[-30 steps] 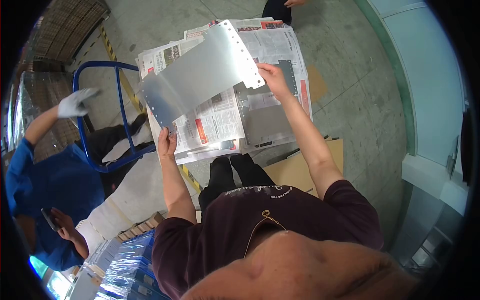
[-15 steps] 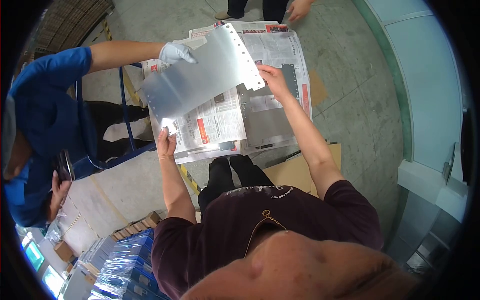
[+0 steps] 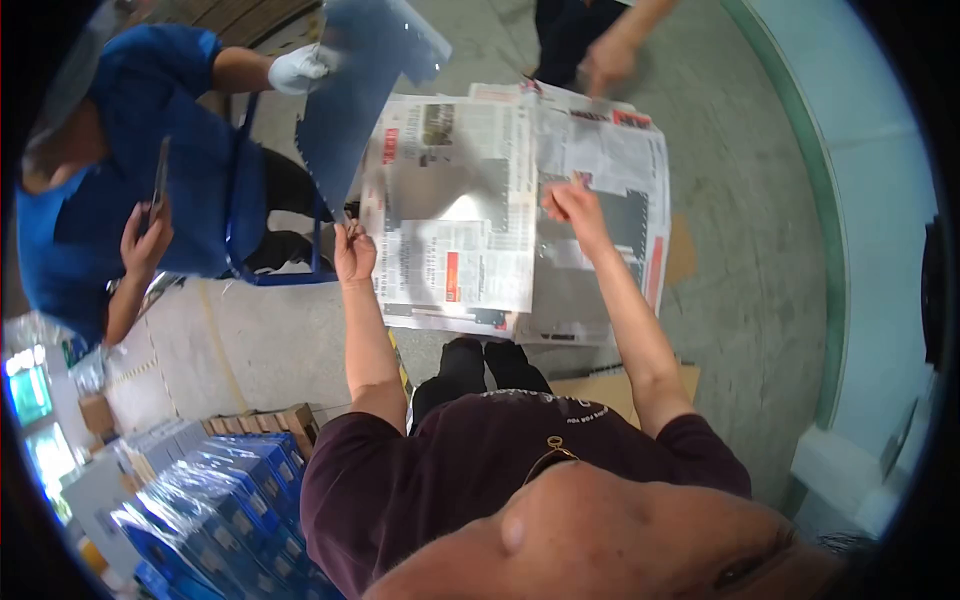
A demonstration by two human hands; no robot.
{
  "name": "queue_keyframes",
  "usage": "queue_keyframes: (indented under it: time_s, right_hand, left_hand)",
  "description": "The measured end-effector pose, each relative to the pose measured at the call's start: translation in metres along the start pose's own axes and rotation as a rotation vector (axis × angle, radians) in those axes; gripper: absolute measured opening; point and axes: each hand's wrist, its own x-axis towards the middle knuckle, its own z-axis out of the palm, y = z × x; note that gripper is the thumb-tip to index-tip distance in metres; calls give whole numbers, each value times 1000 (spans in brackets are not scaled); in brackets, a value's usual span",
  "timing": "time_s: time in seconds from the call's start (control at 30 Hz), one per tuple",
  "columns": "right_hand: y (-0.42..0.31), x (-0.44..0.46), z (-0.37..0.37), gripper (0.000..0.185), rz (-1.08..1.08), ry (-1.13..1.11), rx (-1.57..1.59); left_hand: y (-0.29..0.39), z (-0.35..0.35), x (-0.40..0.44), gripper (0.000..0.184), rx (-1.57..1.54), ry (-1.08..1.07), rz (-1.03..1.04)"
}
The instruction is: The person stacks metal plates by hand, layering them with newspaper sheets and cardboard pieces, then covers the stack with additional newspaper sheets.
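Observation:
A thin metal sheet [image 3: 352, 105] with a row of holes along its edges is held up tilted at the left of the stack. My left hand [image 3: 355, 252] pinches its lower corner. A co-worker's white-gloved hand [image 3: 298, 70] grips the same sheet higher up. Over the newspaper-covered stack, my right hand [image 3: 575, 207] has its fingers curled in, with nothing visible in them. Beneath it lie sheets of newspaper [image 3: 600, 150] and another metal sheet [image 3: 570, 290], partly covered by paper.
The co-worker in blue [image 3: 175, 190] stands at the left, a phone [image 3: 160, 180] in the other hand. A blue metal frame [image 3: 232, 225] is beside them. Across the stack is another person's blurred hand [image 3: 608, 65]. Blue wrapped boxes [image 3: 215, 500] stand at lower left.
The metal sheet has swung from over the stack up and left, tilting steeply. My right hand has let go of its edge and curled; my left hand still holds a corner.

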Motion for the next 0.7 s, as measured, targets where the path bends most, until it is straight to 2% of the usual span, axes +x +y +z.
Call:
queue_keyframes:
  time_s: [0.2,0.37,0.4,0.43,0.47,0.5,0.57,0.6,0.63,0.7]
  right_hand:
    - [91,-57,0,25,225,-103,-184]
    - [85,-96,25,20,334,-230,-285]
    - [79,-95,31,19,243,-261,-296]
    - [47,-93,43,19,84,-351,-438]
    - [22,-92,55,18,62,-383,-360]
    - [-36,-95,69,16,-124,-437,-341]
    - [-123,-107,80,13,-184,-563,-158]
    - [-149,-118,81,3,-406,-591,-6]
    - [-183,-135,81,6,-597,-579,54]
    - [-212,-154,77,18,-883,-594,329]
  left_hand:
    - [25,26,9,49,-35,-224,61]
    - [18,15,-11,51,75,-46,-11]
    - [11,11,-16,49,100,26,-60]
    - [3,2,-24,48,131,103,-135]
    - [-4,-17,-31,45,205,237,-179]
    - [-13,-35,-36,44,269,326,-243]
    - [-34,-71,-65,42,424,506,-391]
    - [-45,-81,-83,39,546,651,-480]
    - [-52,-93,-101,37,673,784,-546]
    - [-46,-201,-147,34,706,930,-700]
